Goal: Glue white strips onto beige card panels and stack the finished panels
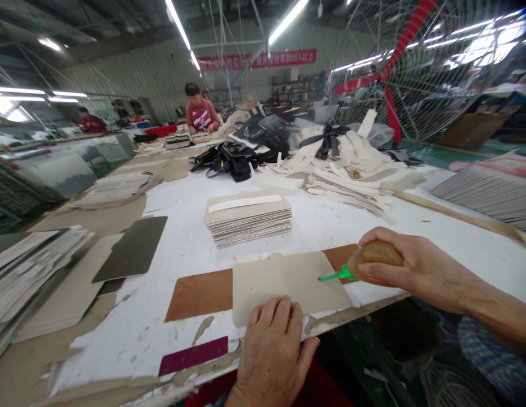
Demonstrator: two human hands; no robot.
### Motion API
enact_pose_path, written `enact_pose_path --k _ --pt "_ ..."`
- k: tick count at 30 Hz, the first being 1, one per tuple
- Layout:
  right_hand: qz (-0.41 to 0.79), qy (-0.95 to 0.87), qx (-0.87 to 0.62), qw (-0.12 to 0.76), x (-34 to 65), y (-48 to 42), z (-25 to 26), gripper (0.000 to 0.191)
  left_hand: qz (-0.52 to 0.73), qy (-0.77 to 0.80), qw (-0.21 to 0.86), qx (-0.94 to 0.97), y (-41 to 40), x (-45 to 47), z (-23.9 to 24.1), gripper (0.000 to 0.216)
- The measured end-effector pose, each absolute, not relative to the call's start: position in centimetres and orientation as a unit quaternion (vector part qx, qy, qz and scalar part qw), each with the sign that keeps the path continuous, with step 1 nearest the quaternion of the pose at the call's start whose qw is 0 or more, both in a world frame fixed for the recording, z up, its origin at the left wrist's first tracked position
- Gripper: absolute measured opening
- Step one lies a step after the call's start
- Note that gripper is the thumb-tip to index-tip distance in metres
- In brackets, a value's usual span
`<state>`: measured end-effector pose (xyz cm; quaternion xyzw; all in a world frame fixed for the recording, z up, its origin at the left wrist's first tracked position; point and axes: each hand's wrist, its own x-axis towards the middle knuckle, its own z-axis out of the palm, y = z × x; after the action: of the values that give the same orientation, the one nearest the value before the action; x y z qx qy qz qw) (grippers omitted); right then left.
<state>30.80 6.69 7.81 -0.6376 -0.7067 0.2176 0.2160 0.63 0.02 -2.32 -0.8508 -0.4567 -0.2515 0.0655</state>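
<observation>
My right hand (pixel 404 263) is wrapped round an amber squeeze bottle (pixel 375 262), apparently a glue bottle. Its green nozzle (pixel 337 274) points left, with the tip at the surface of a beige panel (pixel 275 285) with rounded corners. My left hand (pixel 273 345) lies flat at the panel's near edge, fingers stretched onto it. Under or beside the panel, a brown strip (pixel 199 295) shows on the left and a brown piece (pixel 341 257) on the right, partly hidden by the bottle. A stack of beige panels (pixel 250 220) stands just behind, a white strip on top.
A maroon piece (pixel 194 356) lies by the table's front edge. Dark panels (pixel 133 249) and beige sheets (pixel 63 311) are on the left. Farther back are black bag parts (pixel 233 158) and loose beige strips (pixel 351 164). A large fan (pixel 385 73) stands right; a co-worker (pixel 201 113) is at the far end.
</observation>
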Motion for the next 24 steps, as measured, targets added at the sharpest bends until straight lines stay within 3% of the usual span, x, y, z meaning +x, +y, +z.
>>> enact_pose_path --k 15,21,24 --pt "0.193 -0.666 -0.679 0.242 29.3 7.1 8.5 0.053 -0.264 -0.454 0.077 -0.848 0.1 0.6 -2.4 0.046" --pt "0.286 -0.602 -0.66 0.346 29.5 7.1 6.6 0.066 -0.279 -0.451 0.09 -0.843 -0.3 0.8 -2.1 0.045" --pt "0.334 -0.592 -0.643 0.352 27.7 7.9 5.8 0.07 -0.271 -0.451 0.095 -0.845 -0.3 0.9 -2.2 0.048"
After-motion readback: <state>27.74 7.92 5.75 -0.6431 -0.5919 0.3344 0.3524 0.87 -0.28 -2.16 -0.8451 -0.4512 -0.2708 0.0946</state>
